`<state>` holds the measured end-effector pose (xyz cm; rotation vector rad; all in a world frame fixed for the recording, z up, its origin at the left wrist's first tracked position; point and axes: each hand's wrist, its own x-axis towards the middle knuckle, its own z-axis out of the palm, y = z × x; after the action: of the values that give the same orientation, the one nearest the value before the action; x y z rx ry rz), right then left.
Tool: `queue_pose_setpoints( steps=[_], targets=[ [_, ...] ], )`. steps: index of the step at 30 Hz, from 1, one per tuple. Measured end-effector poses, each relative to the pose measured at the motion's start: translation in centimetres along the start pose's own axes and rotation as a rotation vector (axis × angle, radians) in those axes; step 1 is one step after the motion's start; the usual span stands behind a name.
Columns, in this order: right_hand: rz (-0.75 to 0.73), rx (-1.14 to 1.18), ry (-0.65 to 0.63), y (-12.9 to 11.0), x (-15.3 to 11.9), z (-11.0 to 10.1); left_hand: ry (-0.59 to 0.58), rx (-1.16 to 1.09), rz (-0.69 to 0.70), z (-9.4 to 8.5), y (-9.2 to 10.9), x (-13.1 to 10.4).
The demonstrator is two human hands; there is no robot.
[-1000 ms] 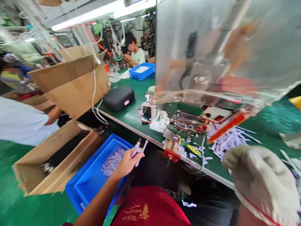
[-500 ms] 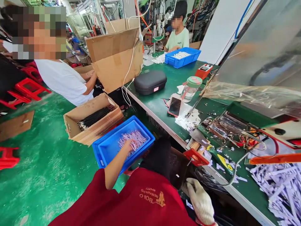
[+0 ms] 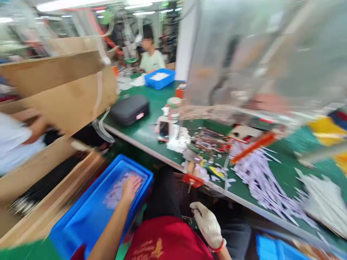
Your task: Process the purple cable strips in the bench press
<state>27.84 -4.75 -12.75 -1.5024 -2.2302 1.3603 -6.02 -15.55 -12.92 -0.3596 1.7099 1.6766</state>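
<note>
My left hand [image 3: 131, 187], bare, reaches into a blue plastic bin [image 3: 78, 220] beside my left leg. Its fingers lie flat and apart on a heap of small pale lilac strips [image 3: 115, 193], which motion smears. Over my lap, in front of the table edge, is my right hand [image 3: 208, 223] in a white knitted glove. The gloved fingers are curled inward, and whatever may be between them is hidden. Closest to it on the table edge is a red clamp-like block [image 3: 193, 180].
A green table [image 3: 141, 139] carries a black case [image 3: 130, 109], a phone [image 3: 163, 130], a lidded jar [image 3: 174, 108] and a pile of long lilac strips [image 3: 260, 177]. Cardboard boxes [image 3: 78, 95] stand at left, beside a white-clothed person [image 3: 13, 141]. Another person [image 3: 152, 59] sits behind a blue tray [image 3: 159, 80].
My view has swung to the right, bringing more long strips and another blue bin into sight. My left hand stays in the bin, its fingers now flatter. The gloved hand remains over my lap.
</note>
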Motion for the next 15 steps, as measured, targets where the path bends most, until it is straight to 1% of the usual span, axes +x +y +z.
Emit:
queue_pose_setpoints(
  steps=[2,3,4,5,7,8,9,11,12,13,15],
  targets=[
    [0.047,0.1,0.003,-1.1,-0.8,-1.4,0.025,0.075,0.155,1.7,1.4,-0.2],
    [0.055,0.132,0.02,-1.8,-1.0,-2.6,0.011,0.106,0.23,2.9,2.4,0.0],
    [0.048,0.146,0.051,-2.5,-1.2,-4.0,-0.005,0.147,0.351,4.4,3.5,0.4],
    [0.025,0.14,0.091,-3.2,-1.5,-5.7,-0.031,0.236,0.529,6.1,4.7,0.7],
    [-0.019,0.095,0.182,-4.2,-1.9,-9.5,-0.09,0.438,0.787,9.8,6.6,1.2],
    [-0.033,0.056,0.229,-4.5,-2.0,-11.5,-0.097,0.544,0.895,11.6,7.3,1.4],
    [-0.019,0.016,0.281,-4.6,-1.9,-13.4,-0.076,0.645,0.976,13.2,7.7,1.5],
    [0.026,-0.072,0.375,-4.5,-1.5,-17.0,0.012,0.8,1.086,15.7,8.0,1.7],
    [0.058,-0.129,0.418,-4.3,-1.1,-18.6,0.06,0.852,1.114,16.6,7.9,1.8],
    [0.093,-0.189,0.452,-4.0,-0.6,-20.1,0.094,0.886,1.127,17.3,7.8,1.9],
    [0.178,-0.285,0.506,-3.5,0.4,-22.4,0.116,0.915,1.142,18.0,7.5,2.0]
  ],
)
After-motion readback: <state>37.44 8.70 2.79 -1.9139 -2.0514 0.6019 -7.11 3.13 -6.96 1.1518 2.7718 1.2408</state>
